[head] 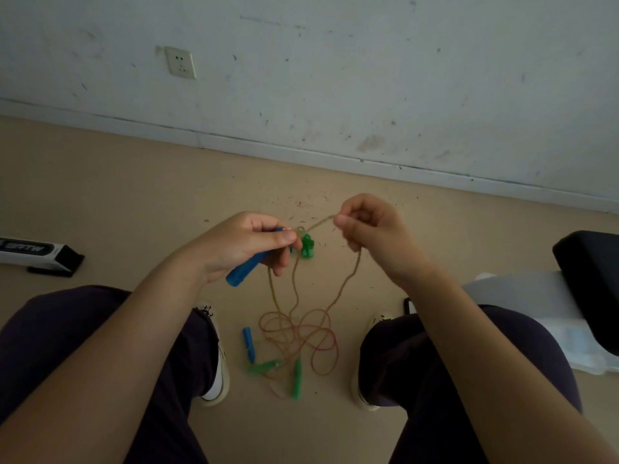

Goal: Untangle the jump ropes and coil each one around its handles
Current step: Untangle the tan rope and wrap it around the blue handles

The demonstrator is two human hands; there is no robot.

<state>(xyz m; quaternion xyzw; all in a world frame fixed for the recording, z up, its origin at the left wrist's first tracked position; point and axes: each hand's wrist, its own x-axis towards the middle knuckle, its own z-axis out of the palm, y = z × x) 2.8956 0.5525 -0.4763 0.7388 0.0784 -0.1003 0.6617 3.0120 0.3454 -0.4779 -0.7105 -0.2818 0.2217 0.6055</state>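
Seated person, dark trousers, knees apart, pale smooth floor between the shoes. Left hand (249, 244) raised at knee height, fingers curled round a smooth blue plastic jump-rope handle (246, 267), tapered, its butt end pointing down and left; thumb and forefinger meet at the handle's tip where a thin tan cord (341, 289) comes out. Right hand (370, 234) level with it and close by, fingertips pinching the same cord, other fingers loosely curled. Cord runs taut and short between the two hands, then hangs in long slack loops to the floor.

A small glossy green plastic piece (307, 246) shows just below the span between the hands; whether it hangs or lies on the floor I cannot tell.

On the floor: a loose tangle of tan and thin red cord (323, 346), a second blue handle (248, 343) at its left edge, two translucent green handles (296, 378) at its lower edge.

Scuffed white wall (368, 78) beyond, with a white socket plate (181, 62).
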